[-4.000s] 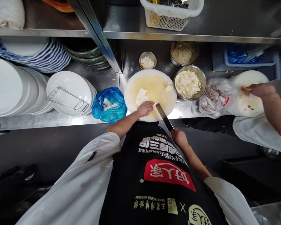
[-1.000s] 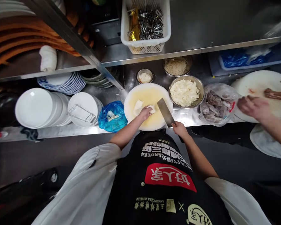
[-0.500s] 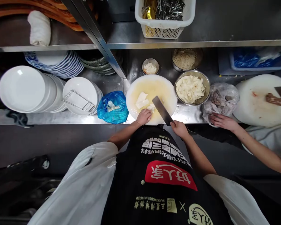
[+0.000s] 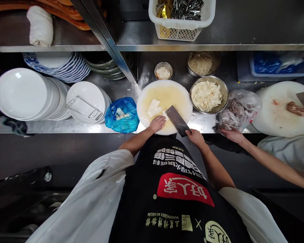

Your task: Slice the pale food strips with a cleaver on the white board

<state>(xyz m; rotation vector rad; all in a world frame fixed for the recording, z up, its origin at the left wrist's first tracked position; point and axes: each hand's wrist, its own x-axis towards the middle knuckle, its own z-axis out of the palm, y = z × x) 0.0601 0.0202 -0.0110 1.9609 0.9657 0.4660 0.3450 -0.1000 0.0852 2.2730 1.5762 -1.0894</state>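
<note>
My right hand (image 4: 194,136) is closed round the handle of a wide cleaver (image 4: 177,120), whose blade lies slanted over the right part of a round white cutting board (image 4: 147,98). On the board's near edge, my left hand (image 4: 157,124) has its fingers curled together against a small pale piece (image 4: 165,115) beside the blade. Larger pale slices (image 4: 154,107) rest on the board just beyond my left hand. To the right of the board, a metal bowl (image 4: 225,98) holds pale sliced pieces (image 4: 206,96).
A blue bag (image 4: 122,115) and plate stacks (image 4: 84,101) stand at left. Small bowls (image 4: 163,71) sit behind the board, below a shelf with a white basket (image 4: 181,23). At right, another person's hand (image 4: 233,135) touches a clear bag (image 4: 239,108) near a second board (image 4: 276,111).
The cleaver and my right hand have shifted slightly right. My left hand has moved a little. The other person's hand has slid left along the clear bag, which has changed shape.
</note>
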